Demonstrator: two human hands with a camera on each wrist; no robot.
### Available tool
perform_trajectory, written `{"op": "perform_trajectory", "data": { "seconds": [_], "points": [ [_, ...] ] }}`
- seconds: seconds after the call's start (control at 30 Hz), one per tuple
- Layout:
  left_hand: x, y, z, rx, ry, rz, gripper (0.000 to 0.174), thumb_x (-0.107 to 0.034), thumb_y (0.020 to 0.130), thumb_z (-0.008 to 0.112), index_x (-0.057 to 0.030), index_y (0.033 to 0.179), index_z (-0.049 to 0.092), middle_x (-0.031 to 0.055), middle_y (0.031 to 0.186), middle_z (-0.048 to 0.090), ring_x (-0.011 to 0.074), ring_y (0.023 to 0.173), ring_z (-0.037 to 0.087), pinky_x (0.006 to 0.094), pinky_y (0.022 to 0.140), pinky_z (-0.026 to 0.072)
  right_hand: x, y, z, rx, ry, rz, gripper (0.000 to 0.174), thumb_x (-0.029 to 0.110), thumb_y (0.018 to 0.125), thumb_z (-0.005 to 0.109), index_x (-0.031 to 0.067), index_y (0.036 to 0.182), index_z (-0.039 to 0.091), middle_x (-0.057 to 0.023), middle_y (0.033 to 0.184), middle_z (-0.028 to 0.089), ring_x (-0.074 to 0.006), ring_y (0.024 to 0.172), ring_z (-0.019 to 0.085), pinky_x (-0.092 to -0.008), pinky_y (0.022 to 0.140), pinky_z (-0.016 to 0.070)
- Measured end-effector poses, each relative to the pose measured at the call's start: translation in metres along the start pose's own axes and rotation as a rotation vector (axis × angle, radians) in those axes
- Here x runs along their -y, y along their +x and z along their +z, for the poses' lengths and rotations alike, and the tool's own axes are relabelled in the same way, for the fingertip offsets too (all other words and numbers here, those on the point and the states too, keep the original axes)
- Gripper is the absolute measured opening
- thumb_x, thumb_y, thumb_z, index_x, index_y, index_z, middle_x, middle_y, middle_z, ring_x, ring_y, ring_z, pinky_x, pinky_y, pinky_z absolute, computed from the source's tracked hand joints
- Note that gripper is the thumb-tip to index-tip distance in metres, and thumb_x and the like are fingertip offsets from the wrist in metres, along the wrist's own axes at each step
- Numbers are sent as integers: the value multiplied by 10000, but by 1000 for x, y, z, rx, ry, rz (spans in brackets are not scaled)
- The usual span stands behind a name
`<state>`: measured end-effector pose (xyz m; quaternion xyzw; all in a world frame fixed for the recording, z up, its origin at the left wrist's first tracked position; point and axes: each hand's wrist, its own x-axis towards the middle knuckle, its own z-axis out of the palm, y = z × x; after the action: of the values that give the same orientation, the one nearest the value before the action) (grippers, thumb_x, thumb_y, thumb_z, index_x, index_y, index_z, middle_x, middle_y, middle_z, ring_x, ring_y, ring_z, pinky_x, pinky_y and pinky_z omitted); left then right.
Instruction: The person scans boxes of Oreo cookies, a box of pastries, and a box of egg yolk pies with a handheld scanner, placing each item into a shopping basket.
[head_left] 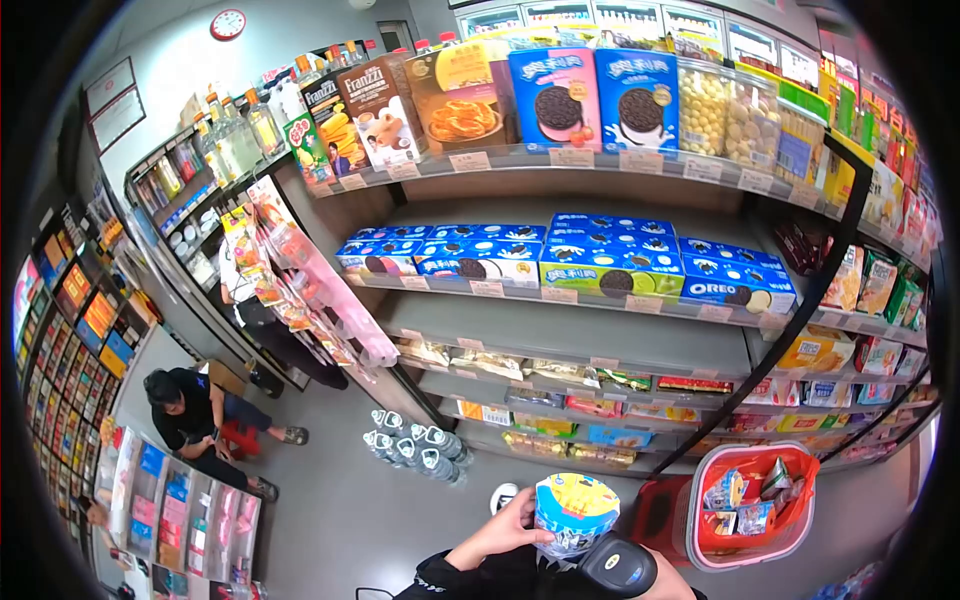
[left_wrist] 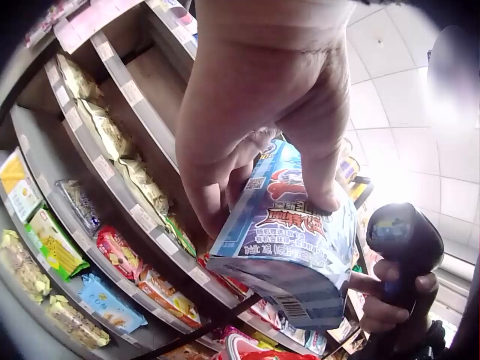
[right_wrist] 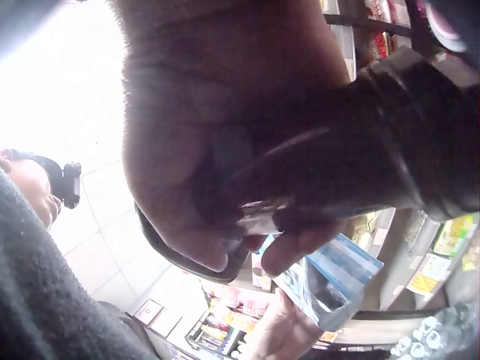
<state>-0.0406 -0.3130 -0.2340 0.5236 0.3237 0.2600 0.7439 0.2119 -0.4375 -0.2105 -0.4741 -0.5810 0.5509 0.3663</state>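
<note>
My left hand (head_left: 505, 533) grips a blue snack carton (head_left: 578, 512) low at the front of the head view, its yellow food picture facing up. In the left wrist view, the thumb and fingers of that hand (left_wrist: 255, 120) clasp opposite sides of the carton (left_wrist: 292, 217), and a barcode shows at its lower end. My right hand (left_wrist: 382, 300) holds a black handheld barcode scanner (left_wrist: 405, 236) by the handle, fingers wrapped around it. The scanner's head (head_left: 620, 566) is close beside the carton and hides most of the right hand in the head view.
A pink-rimmed basket (head_left: 697, 508) with a red bag and several snack packs stands at right. Ahead, a shelf holds blue cookie boxes (head_left: 610, 268). Bottled water packs (head_left: 415, 447) stand on the floor. A seated person (head_left: 195, 415) is at left, near a display rack (head_left: 190, 515).
</note>
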Motion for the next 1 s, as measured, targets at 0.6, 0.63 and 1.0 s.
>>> {"op": "perform_trajectory", "data": {
  "seconds": [0.6, 0.63, 1.0],
  "points": [
    [-108, 68, -270, -98, 45, 247, 545, -109, 756, 643, 24, 1185, 333, 72, 1027, 521, 114, 915, 508, 252, 741, 452, 94, 314, 72, 172, -391, -186, 639, 171, 638, 695, 19, 1188, 405, -152, 1107, 517, -254, 1009, 517, -317, 851, 402],
    [-114, 70, -284, -103, 42, 251, 539, -115, 761, 638, 31, 1181, 334, 78, 1018, 523, 116, 909, 511, 248, 733, 454, 111, 329, 77, 195, -384, -114, 649, 166, 632, 698, 24, 1193, 404, -154, 1128, 505, -266, 1029, 504, -326, 859, 398],
    [-158, 103, -364, -281, 32, 404, 604, -92, 759, 630, 33, 1232, 275, 117, 1061, 501, 141, 906, 521, 268, 739, 448, 118, 446, 102, 132, -315, -259, 619, 180, 615, 714, 38, 1163, 463, -161, 1237, 425, -292, 1158, 394, -340, 931, 340]
  ]
}}
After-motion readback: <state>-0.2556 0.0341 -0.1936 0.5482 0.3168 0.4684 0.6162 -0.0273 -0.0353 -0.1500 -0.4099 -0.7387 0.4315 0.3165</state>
